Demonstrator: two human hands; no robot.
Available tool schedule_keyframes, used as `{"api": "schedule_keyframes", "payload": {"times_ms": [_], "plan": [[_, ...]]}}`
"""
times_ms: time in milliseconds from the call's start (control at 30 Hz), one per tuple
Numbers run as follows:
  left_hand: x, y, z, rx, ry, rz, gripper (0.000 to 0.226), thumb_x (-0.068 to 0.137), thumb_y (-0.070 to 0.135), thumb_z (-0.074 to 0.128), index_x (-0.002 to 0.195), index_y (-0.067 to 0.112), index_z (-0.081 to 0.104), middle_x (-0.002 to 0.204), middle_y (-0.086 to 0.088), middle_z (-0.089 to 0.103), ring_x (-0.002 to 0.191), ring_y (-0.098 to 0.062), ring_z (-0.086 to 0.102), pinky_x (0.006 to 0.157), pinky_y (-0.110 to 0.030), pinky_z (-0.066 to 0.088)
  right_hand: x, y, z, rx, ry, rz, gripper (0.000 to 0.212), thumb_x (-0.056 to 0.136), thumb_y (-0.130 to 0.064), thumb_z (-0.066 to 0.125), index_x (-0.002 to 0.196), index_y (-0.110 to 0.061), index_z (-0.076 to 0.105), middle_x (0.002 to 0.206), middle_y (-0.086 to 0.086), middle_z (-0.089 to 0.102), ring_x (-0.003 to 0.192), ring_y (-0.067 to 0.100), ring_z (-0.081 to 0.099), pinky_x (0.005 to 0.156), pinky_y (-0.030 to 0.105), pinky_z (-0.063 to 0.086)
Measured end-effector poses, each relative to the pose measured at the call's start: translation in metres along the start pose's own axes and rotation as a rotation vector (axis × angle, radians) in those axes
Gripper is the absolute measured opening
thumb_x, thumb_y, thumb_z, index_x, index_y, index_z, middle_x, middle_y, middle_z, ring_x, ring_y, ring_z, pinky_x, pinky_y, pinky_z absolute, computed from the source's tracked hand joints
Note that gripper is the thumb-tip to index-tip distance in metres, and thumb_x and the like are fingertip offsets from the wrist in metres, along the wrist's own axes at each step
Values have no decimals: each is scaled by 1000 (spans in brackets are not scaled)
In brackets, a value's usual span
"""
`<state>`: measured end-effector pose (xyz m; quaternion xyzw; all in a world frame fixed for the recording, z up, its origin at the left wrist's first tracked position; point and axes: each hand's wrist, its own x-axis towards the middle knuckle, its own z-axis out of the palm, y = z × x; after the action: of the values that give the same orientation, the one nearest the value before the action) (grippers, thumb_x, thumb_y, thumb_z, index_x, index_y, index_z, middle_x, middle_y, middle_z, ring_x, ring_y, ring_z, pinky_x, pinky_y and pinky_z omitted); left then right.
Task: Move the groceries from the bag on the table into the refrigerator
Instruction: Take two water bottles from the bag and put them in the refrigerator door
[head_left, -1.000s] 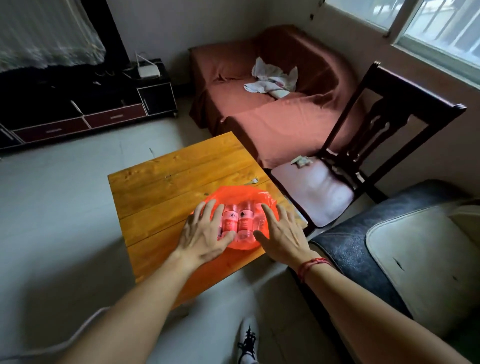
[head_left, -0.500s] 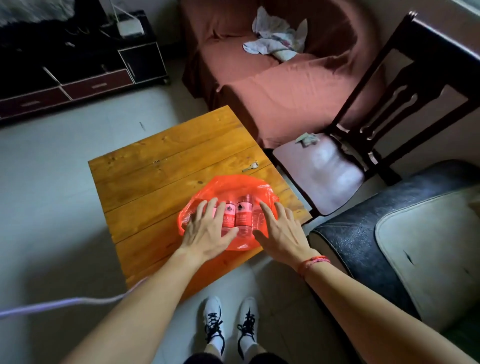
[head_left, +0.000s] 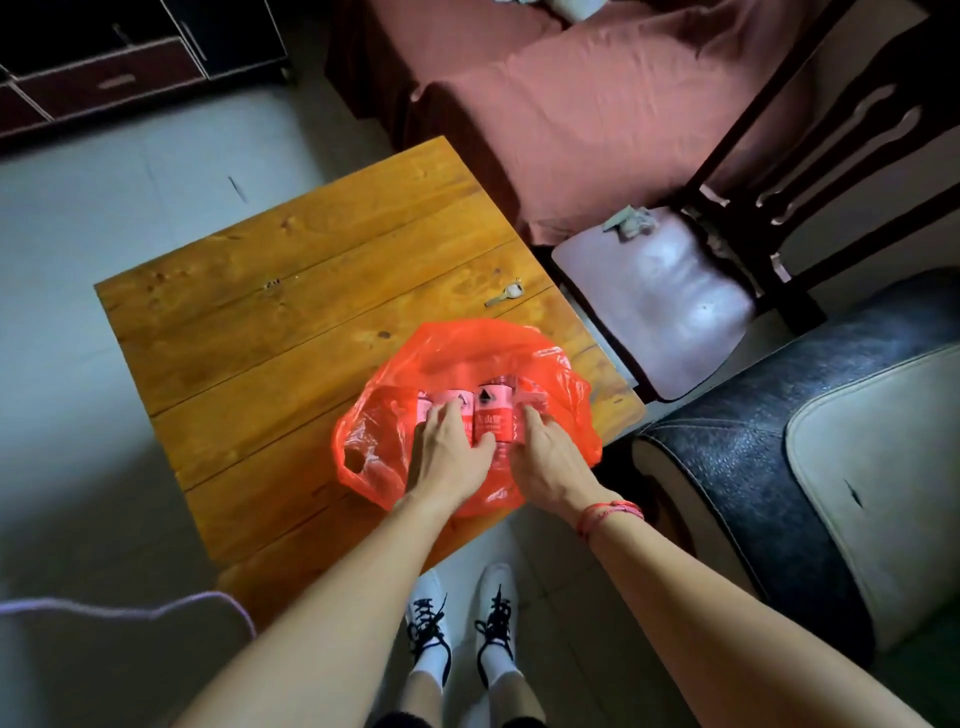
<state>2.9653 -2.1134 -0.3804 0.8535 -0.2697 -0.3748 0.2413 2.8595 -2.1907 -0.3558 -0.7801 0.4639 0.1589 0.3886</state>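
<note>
2 grips, left hand and right hand, curl round pink bottles inside the red bag.

A red plastic bag lay open on the wooden table, near its corner by the person. Inside it stood pink-labelled bottles, packed side by side. The left hand and right hand were both in the bag, fingers curled over the bottles. A small key lay beyond the bag, apart from it.
</note>
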Motion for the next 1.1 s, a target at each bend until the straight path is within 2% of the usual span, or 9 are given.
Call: {"api": "schedule_keyframes", "payload": {"times_ms": [133, 267, 500, 667, 733, 800, 867, 967, 1100], "plan": [[27, -4, 26, -62, -67, -83, 53, 86, 27, 64, 134, 10, 49, 131, -15, 55, 123, -33, 50, 105, -38, 38, 36, 16, 7, 17, 18, 115, 45, 91, -12, 42, 137, -9, 41, 125, 20, 56, 118, 38, 54, 96, 36, 43], [47, -9, 44, -91, -95, -157, 34, 86, 32, 62, 113, 13, 57, 114, -11, 63, 108, -32, 57, 90, -36, 44, 61, 32, 15, 27, 9, 222, 38, 94, -20, 43, 131, -10, 45, 117, 19, 59, 108, 36, 59, 90, 38, 48], [62, 11, 66, -79, -67, -235, 35, 88, 23, 63, 119, 8, 58, 116, -13, 64, 108, -33, 59, 85, -30, 41, 77, 42, 4, 76, -193, 328, 33, 103, -25, 36, 112, -6, 61, 103, 16, 58, 95, 26, 56, 87, 32, 44], [77, 13, 74, -13, -94, -320, 35, 88, 30, 68, 111, 4, 65, 113, -17, 68, 106, -31, 62, 77, -30, 43, 74, 54, -3, 336, -127, 451, 68, 105, -11, 26, 44, -16, 55, 43, 6, 54, 54, -1, 65, 64, 18, 43], [82, 8, 77, 18, -183, -370, 49, 89, 46, 65, 117, 5, 65, 116, -15, 67, 106, -31, 62, 78, -30, 43, 90, 61, 6, 291, -151, 487, 45, 99, -30, 43, 64, -11, 64, 69, 8, 67, 87, 18, 72, 75, 29, 48], [87, 3, 84, 28, -240, -426, 55, 92, 52, 58, 121, 6, 63, 117, -14, 66, 99, -30, 61, 78, -30, 44, 107, 74, 23, 335, -203, 454, 33, 91, -36, 49, 86, -11, 70, 91, 8, 74, 87, 24, 69, 81, 33, 52], [91, -2, 90, 24, -262, -453, 48, 95, 46, 56, 123, 7, 60, 116, -14, 66, 91, -27, 58, 76, -31, 45, 103, 66, 18, 373, -283, 418, 32, 92, -33, 47, 83, -13, 71, 88, 7, 74, 80, 18, 68, 90, 36, 53], [94, -5, 91, 36, -306, -531, 48, 97, 32, 57, 136, 5, 49, 131, -15, 58, 115, -29, 59, 94, -32, 49, 109, 74, 19, 505, -232, 490, 49, 101, -23, 42, 58, -15, 64, 60, 7, 64, 54, 7, 60, 83, 25, 55], [94, -9, 87, 33, -288, -530, 45, 99, 37, 52, 131, 5, 52, 106, -8, 62, 93, -21, 63, 74, -13, 48, 110, 77, 25, 496, -326, 478, 28, 93, -44, 59, 98, -17, 61, 98, 3, 63, 87, 19, 60, 87, 35, 51]]}}
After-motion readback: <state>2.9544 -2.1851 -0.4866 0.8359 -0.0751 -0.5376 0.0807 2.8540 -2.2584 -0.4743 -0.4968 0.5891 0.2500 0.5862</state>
